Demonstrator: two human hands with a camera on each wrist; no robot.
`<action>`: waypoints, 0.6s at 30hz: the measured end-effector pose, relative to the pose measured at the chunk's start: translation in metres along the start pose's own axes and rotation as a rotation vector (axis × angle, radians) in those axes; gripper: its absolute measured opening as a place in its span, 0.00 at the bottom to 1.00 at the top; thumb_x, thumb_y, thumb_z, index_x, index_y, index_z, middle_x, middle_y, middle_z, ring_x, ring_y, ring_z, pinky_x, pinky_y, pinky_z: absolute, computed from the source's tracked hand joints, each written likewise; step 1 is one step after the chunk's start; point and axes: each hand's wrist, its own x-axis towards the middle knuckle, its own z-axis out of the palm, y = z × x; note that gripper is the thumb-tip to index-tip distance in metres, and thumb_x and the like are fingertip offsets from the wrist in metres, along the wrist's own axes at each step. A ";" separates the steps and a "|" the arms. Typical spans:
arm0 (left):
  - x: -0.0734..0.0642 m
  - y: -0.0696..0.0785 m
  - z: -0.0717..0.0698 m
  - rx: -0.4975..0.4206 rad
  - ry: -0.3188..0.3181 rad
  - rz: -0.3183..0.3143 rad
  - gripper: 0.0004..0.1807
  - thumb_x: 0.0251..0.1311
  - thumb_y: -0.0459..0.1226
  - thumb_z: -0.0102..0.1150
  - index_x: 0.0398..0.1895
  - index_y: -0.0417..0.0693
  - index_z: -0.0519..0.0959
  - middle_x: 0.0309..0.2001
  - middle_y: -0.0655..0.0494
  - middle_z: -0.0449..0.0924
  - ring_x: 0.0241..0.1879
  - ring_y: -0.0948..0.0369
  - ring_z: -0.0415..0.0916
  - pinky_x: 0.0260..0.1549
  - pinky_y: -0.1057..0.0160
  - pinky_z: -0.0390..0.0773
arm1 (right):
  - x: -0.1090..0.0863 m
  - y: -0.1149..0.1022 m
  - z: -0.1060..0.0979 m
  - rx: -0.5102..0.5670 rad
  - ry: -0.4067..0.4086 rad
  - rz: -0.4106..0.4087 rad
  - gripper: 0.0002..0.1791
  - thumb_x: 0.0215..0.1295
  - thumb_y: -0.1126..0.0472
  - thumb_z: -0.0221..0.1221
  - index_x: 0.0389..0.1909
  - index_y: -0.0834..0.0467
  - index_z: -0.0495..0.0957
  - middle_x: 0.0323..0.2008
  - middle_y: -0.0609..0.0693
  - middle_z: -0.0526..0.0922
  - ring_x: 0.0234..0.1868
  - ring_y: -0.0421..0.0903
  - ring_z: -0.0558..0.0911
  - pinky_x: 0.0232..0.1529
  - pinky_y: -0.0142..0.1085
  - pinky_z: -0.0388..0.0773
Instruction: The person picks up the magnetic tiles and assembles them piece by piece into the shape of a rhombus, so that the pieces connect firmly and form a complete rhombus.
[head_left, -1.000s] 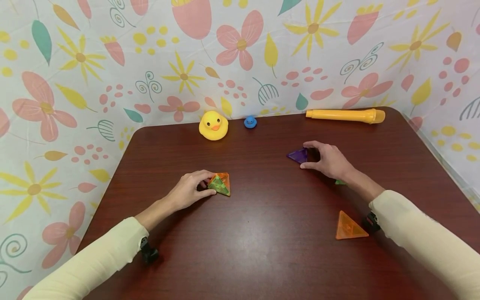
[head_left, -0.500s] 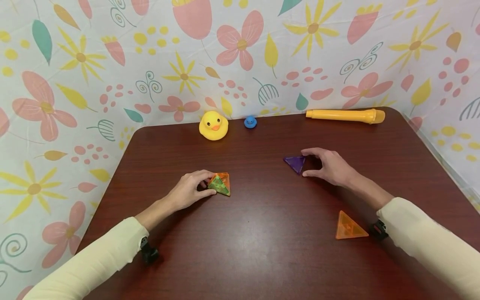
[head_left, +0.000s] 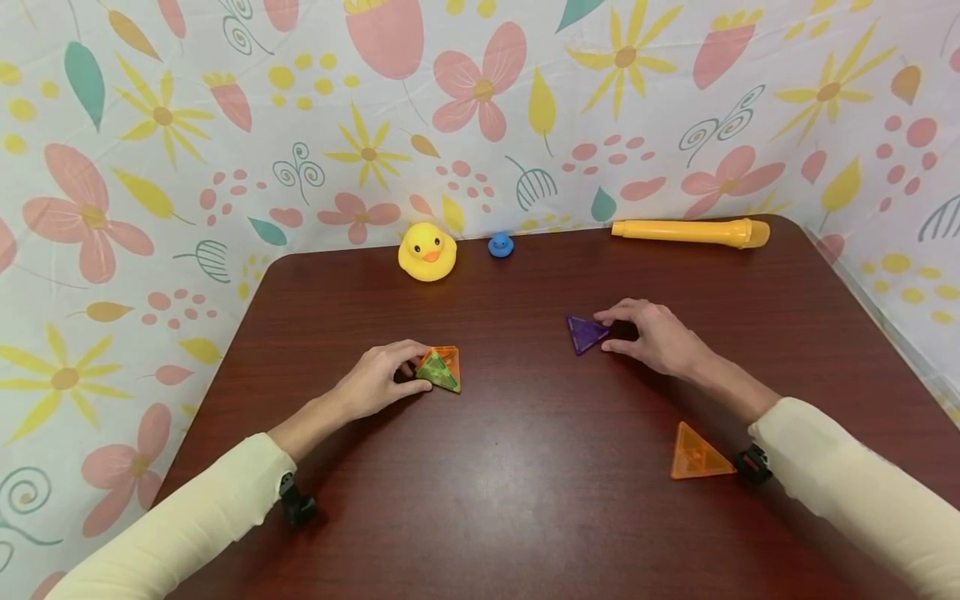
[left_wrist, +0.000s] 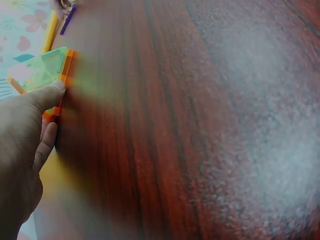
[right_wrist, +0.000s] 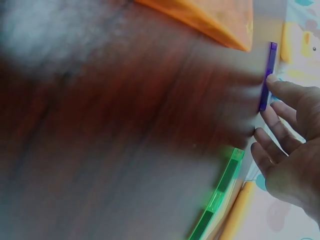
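At left we found the left hand [head_left: 382, 375] curled about an orange-and-green cluster [head_left: 440, 370] of triangular tiles, thumb on its near edge and fingers round behind; the wrist view there showed the thumb on an orange rim, with a green face leaning beside it. Beyond it, at the table's [head_left: 487, 475] far edge, we noted a yellow duck [head_left: 427, 252] and, right of that, a small blue duck [head_left: 500, 244]. Rightward across bare wood, well apart from the cluster and a little farther from us, lay the purple triangle [head_left: 585, 333], flat. We could make out no clear long axis, its sides looking near equal; one side faced left, toward the cluster, and the opposite corner pointed at the right hand [head_left: 660, 337]. That hand was much the nearer, just right of the tile, thumb and forefinger narrowly parted about the corner. Its wrist view put a fingertip against the purple edge, but whether the tile was pinched we could not tell. That view also gave us a green tile [right_wrist: 216, 200] on the table. Farthest right we logged a yellow microphone [head_left: 690, 232] and, nearer us, a loose orange triangle [head_left: 697, 457], both untouched by the fingers
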 end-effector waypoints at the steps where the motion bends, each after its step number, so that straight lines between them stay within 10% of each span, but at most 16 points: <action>1: 0.000 0.000 0.000 -0.005 -0.006 -0.001 0.29 0.63 0.39 0.78 0.66 0.43 0.81 0.55 0.55 0.85 0.41 0.63 0.85 0.40 0.62 0.85 | 0.001 0.000 0.001 -0.008 -0.003 -0.004 0.24 0.66 0.65 0.74 0.62 0.65 0.84 0.54 0.62 0.85 0.55 0.60 0.82 0.57 0.59 0.80; 9: 0.002 0.000 -0.004 -0.034 0.013 0.026 0.39 0.58 0.44 0.82 0.73 0.48 0.77 0.60 0.56 0.82 0.49 0.61 0.80 0.45 0.58 0.83 | 0.004 0.000 0.006 -0.027 0.011 -0.023 0.18 0.66 0.68 0.73 0.56 0.64 0.88 0.50 0.60 0.85 0.52 0.61 0.82 0.52 0.57 0.81; 18: 0.013 0.026 -0.004 -0.140 0.273 0.124 0.42 0.62 0.40 0.79 0.78 0.52 0.70 0.76 0.58 0.70 0.73 0.57 0.66 0.69 0.48 0.70 | 0.002 -0.003 0.011 -0.016 0.008 -0.036 0.15 0.65 0.67 0.74 0.53 0.62 0.89 0.48 0.57 0.87 0.49 0.57 0.81 0.49 0.52 0.81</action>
